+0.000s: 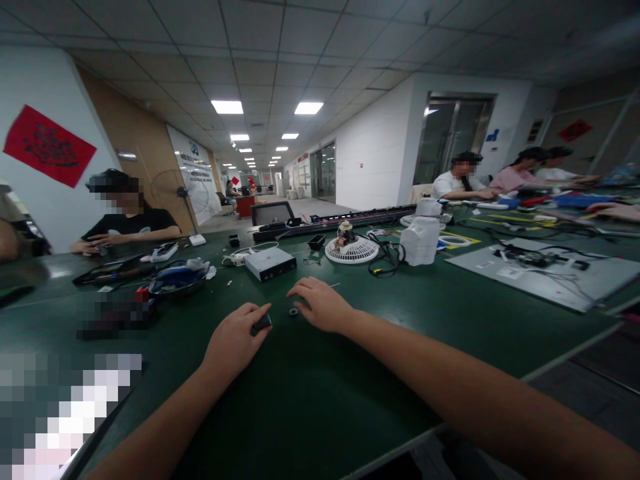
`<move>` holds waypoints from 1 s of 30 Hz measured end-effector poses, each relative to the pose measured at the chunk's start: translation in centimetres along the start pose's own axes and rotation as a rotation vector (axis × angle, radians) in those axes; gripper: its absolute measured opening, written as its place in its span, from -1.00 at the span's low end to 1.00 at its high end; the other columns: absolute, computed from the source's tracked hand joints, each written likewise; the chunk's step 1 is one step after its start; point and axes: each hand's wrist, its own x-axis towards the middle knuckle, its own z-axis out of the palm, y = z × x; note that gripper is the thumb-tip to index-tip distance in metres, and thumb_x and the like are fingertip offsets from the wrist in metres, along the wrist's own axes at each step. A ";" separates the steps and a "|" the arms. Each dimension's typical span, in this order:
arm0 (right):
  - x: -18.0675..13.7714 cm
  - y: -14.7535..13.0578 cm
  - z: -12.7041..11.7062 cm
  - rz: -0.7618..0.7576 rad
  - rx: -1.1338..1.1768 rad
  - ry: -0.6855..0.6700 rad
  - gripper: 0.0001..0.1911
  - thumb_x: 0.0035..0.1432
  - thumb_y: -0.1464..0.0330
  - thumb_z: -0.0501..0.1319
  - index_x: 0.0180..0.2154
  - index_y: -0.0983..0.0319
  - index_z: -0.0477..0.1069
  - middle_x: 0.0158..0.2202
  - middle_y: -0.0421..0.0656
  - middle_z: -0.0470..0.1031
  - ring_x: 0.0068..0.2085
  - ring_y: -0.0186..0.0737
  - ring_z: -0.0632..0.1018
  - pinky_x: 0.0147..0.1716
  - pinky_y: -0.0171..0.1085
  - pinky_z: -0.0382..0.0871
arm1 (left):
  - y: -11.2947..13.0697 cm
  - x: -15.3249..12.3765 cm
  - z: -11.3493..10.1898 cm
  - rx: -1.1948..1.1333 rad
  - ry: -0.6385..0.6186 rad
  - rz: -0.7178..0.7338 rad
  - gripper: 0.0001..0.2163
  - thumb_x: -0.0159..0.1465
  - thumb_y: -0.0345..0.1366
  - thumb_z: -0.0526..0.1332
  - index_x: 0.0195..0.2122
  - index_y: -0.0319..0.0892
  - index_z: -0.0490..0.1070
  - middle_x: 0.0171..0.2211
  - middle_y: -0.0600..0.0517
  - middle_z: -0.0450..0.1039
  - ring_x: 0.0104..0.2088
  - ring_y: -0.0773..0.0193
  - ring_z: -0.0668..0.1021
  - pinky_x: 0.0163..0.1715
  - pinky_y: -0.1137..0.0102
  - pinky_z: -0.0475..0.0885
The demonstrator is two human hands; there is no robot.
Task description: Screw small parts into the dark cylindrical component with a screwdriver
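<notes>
My left hand (235, 339) is closed around a small dark cylindrical piece (261, 323), gripped between thumb and fingers just above the green tabletop (295, 400). A small round dark part (293, 312) with a lighter centre lies on the table between my hands. My right hand (323, 305) hovers beside it, fingers bent and apart, holding nothing that I can see. A thin light stick-like thing (335, 285) shows just behind the right hand. Much of the dark piece is covered by my left fingers.
Beyond my hands are a grey box-shaped drive (271, 263), a white fan grille with a motor (351, 248), a small black tray (316, 241) and a white housing (421, 239). Tools and a blue bundle (183, 275) lie left, a grey panel (545, 273) right. Other people sit around the table.
</notes>
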 end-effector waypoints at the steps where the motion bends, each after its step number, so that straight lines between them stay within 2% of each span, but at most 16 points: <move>1: 0.1 0.1 0.4 0.030 -0.040 -0.069 -0.73 0.23 0.35 0.22 -0.03 0.25 0.46 -0.08 0.01 0.46 -0.03 -0.03 0.43 0.00 -0.07 0.32 | 0.0 0.0 0.0 0.001 -0.005 0.001 -0.60 0.28 -0.23 0.17 0.15 -0.08 0.40 -0.04 -0.01 0.49 -0.11 0.13 0.54 -0.11 0.27 0.43; 3: 0.3 0.4 1.0 0.102 -0.085 -0.192 -0.70 0.22 0.25 0.25 -0.04 0.23 0.50 -0.11 0.02 0.47 -0.06 0.01 0.46 -0.07 -0.08 0.35 | 0.0 0.0 0.0 0.000 -0.011 0.000 -0.60 0.28 -0.22 0.18 0.15 -0.08 0.39 -0.04 0.00 0.49 -0.11 0.14 0.54 -0.11 0.27 0.43; 5: 0.4 0.6 1.3 0.144 -0.104 -0.239 -0.76 0.24 0.32 0.23 -0.07 0.20 0.53 -0.13 0.01 0.49 -0.09 -0.01 0.48 -0.11 -0.12 0.36 | 0.0 0.0 0.0 -0.005 -0.010 0.003 -0.60 0.28 -0.22 0.18 0.15 -0.06 0.40 -0.04 0.00 0.49 -0.12 0.13 0.54 -0.13 0.27 0.43; 8: 0.3 0.5 1.0 0.151 -0.118 -0.187 -0.82 0.24 0.38 0.20 -0.19 0.25 0.56 -0.23 0.03 0.54 -0.17 -0.03 0.50 -0.17 -0.16 0.34 | -0.1 -0.1 0.0 -0.019 -0.002 0.022 -0.61 0.27 -0.21 0.19 0.14 -0.06 0.42 -0.07 -0.01 0.51 -0.13 0.11 0.55 -0.14 0.25 0.44; 12: 0.2 0.0 0.4 0.139 -0.071 -0.099 -0.73 0.29 0.36 0.12 -0.33 0.28 0.58 -0.38 0.01 0.56 -0.28 -0.09 0.51 -0.25 -0.20 0.31 | -0.2 -0.1 0.0 -0.037 0.019 0.037 -0.61 0.25 -0.21 0.22 0.11 -0.06 0.44 -0.10 -0.01 0.53 -0.15 0.10 0.57 -0.17 0.24 0.45; 18: 0.3 -1.2 -0.1 0.058 0.106 -0.041 -0.76 0.25 0.41 0.16 -0.14 0.26 0.59 -0.27 -0.04 0.62 -0.23 -0.13 0.51 -0.23 -0.22 0.30 | 0.3 -0.1 -0.2 -0.049 0.037 0.052 -0.60 0.25 -0.23 0.24 0.12 -0.09 0.44 -0.09 -0.02 0.54 -0.15 0.09 0.57 -0.15 0.23 0.46; 21: 0.2 -2.0 -0.5 0.005 0.165 -0.047 -0.80 0.25 0.40 0.21 -0.15 0.23 0.60 -0.26 -0.09 0.62 -0.23 -0.18 0.50 -0.23 -0.25 0.29 | 0.5 -0.1 -0.2 -0.058 0.043 0.102 -0.61 0.25 -0.23 0.25 0.12 -0.08 0.43 -0.10 -0.01 0.54 -0.15 0.11 0.56 -0.14 0.24 0.46; 26: 0.0 -2.9 -0.8 0.119 0.302 -0.075 -0.88 0.17 0.41 0.31 -0.24 0.19 0.63 -0.36 -0.16 0.59 -0.35 -0.28 0.51 -0.34 -0.33 0.28 | 0.5 -0.2 -0.1 -0.068 0.047 0.165 -0.59 0.25 -0.26 0.27 0.14 -0.09 0.41 -0.07 -0.01 0.54 -0.12 0.11 0.55 -0.11 0.23 0.44; 30: -0.1 -3.2 -1.1 0.170 0.274 -0.010 -0.87 0.15 0.41 0.31 -0.25 0.17 0.63 -0.35 -0.14 0.59 -0.34 -0.26 0.51 -0.34 -0.31 0.29 | 0.5 -0.3 -0.1 -0.074 0.037 0.217 -0.60 0.24 -0.26 0.29 0.12 -0.06 0.41 -0.07 -0.01 0.55 -0.14 0.12 0.55 -0.14 0.23 0.45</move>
